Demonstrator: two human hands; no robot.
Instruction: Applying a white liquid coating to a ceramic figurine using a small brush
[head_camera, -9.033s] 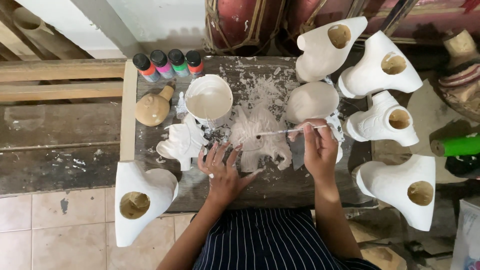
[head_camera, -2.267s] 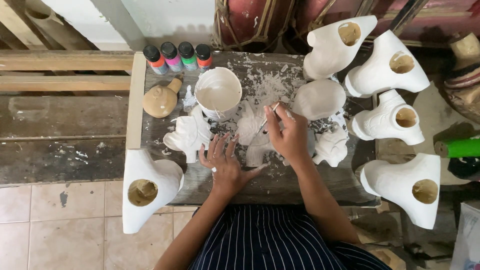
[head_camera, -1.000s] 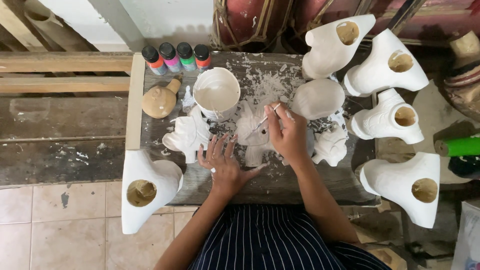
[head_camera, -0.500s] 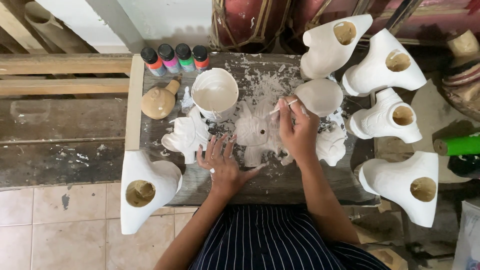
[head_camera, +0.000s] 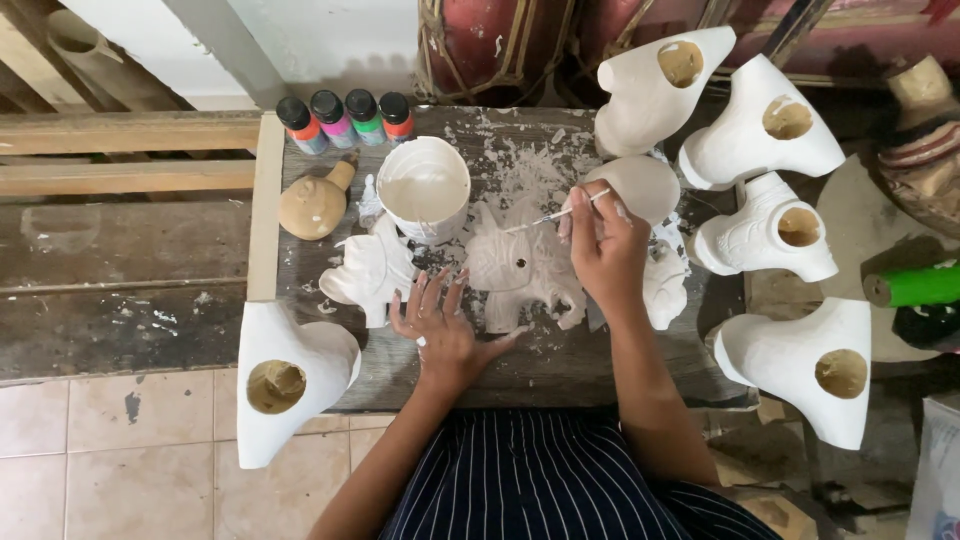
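A flat white elephant-shaped figure (head_camera: 525, 268) lies in the middle of a paint-spattered wooden table (head_camera: 560, 360). My left hand (head_camera: 440, 325) rests flat, fingers spread, on the table at the figure's lower left edge. My right hand (head_camera: 605, 250) grips a thin paintbrush (head_camera: 552, 217), its tip over the figure's top. A white bowl of white paint (head_camera: 424, 188) stands just above and left of the figure.
Several small paint bottles (head_camera: 345, 118) stand at the table's back. A tan gourd-shaped piece (head_camera: 313, 203), a second white figure (head_camera: 368, 275), and several hollow white casts (head_camera: 770, 135) ring the table, one cast (head_camera: 285, 375) at front left. A green cylinder (head_camera: 915, 284) lies at right.
My right hand has swung the brush between the right side of the table and the middle figure. Now the tip sits over the figure's top. The left hand has stayed put.
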